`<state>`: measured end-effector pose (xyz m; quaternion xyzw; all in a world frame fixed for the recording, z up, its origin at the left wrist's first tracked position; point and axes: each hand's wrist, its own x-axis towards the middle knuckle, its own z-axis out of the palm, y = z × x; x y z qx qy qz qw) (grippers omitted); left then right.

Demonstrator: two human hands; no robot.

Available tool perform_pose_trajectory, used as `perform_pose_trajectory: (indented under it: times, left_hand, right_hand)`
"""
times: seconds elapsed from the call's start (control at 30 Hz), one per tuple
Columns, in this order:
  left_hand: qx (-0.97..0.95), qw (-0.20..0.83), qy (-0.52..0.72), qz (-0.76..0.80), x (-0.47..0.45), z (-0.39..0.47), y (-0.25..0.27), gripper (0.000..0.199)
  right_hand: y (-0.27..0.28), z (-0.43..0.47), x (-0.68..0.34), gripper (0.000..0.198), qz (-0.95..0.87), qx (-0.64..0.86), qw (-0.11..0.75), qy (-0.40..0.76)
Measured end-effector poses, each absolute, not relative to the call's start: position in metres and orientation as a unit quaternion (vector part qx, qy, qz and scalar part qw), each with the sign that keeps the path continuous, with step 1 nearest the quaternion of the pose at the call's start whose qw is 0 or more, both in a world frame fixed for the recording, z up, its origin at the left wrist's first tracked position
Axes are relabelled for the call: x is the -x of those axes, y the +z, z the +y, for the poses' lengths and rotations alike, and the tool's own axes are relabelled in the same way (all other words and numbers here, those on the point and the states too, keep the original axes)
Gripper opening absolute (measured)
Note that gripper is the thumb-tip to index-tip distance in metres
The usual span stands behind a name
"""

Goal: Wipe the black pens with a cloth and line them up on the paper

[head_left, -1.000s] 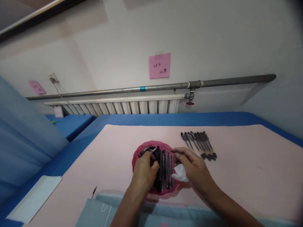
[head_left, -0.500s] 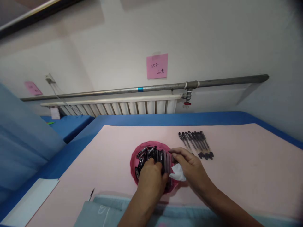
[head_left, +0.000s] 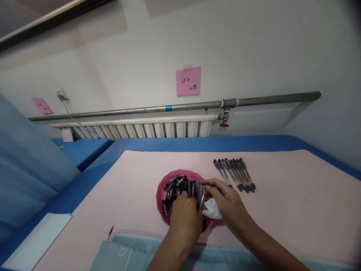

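A pink scalloped basket (head_left: 159, 195) stands on the pink tabletop, holding several black pen caps (head_left: 170, 183) and clear pen barrels. My left hand (head_left: 186, 214) reaches over its front, fingers curled down and partly hidden. Between my two hands slants a clear pen barrel (head_left: 202, 200), its lower end at the left fingers. My right hand (head_left: 227, 201) is closed at the basket's right rim, with a crumpled white tissue (head_left: 212, 209) held under its fingers; whether the fingertips also grip the barrel is unclear. Behind it lies a row of several capped black pens (head_left: 235, 173).
A folded light-blue cloth (head_left: 124, 254) lies along the near edge, with a thin pen-like piece (head_left: 111, 232) beside it. White paper (head_left: 36, 239) is at the left. A blue curtain (head_left: 25, 169) hangs there, and a radiator (head_left: 158, 130) lines the wall.
My left hand has shifted slightly right, towards my right hand. A clear barrel now shows tilted between them. The camera view has moved slightly.
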<state>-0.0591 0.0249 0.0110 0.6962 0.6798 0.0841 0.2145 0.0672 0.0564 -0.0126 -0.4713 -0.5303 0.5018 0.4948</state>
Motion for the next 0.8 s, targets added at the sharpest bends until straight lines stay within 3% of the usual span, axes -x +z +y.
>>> perform_pose_trajectory:
  times: [0.8]
  left_hand:
    - [-0.669,0.186,0.072,0.716,0.0621,0.0258,0.0153,0.023]
  right_hand:
    - [-0.0125,0.0567,-0.0687,0.019,-0.557,0.467,0.488,0.483]
